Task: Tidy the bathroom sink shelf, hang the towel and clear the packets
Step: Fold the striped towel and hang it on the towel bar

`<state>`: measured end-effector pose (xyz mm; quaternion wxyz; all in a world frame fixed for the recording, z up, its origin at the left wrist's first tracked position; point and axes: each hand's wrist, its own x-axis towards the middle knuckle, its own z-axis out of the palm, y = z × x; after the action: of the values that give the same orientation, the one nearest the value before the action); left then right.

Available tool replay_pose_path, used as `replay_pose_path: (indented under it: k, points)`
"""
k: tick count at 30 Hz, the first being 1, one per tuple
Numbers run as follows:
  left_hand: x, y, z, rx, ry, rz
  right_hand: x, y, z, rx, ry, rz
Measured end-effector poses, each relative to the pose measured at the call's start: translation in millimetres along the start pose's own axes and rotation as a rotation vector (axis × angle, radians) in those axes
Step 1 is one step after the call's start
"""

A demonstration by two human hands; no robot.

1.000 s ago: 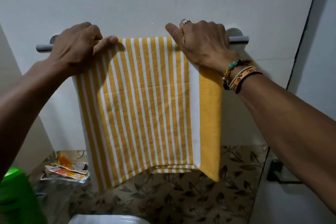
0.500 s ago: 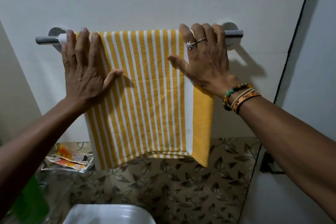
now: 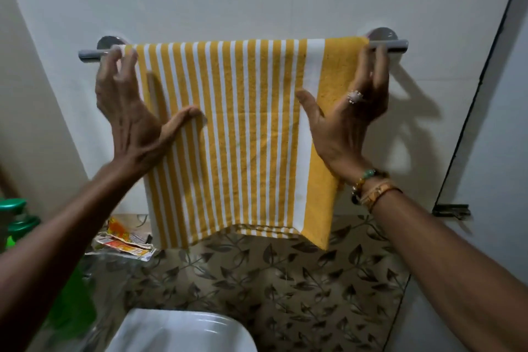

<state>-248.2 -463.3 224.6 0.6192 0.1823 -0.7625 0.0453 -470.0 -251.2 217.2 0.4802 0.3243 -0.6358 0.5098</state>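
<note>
Here, left hand (image 3: 134, 123) and right hand (image 3: 348, 120), both released, against the towel (image 3: 243, 128); packets (image 3: 125, 243) and sink (image 3: 183, 331) below

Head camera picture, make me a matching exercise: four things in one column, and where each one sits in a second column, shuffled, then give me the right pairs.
Things:
1. towel
2. packets
3. sink
4. green bottle

Places:
A. bottom edge of the picture, near the middle
B. draped over the rail
C. far left edge of the picture
D. just below the towel's lower left corner

Pairs: 1-B, 2-D, 3-A, 4-C
</note>
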Motion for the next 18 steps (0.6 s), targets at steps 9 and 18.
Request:
replay_pose_path:
  k: [9, 18]
  points:
    - [-66.0, -15.7, 1.7, -0.621, -0.142, -0.679, -51.1, 39.3, -25.8, 0.467, -0.392, 0.492]
    - [-77.9, -26.6, -2.4, -0.761, -0.285, -0.787, -55.4, 78.3, -48.7, 0.535, -1.126, 0.569]
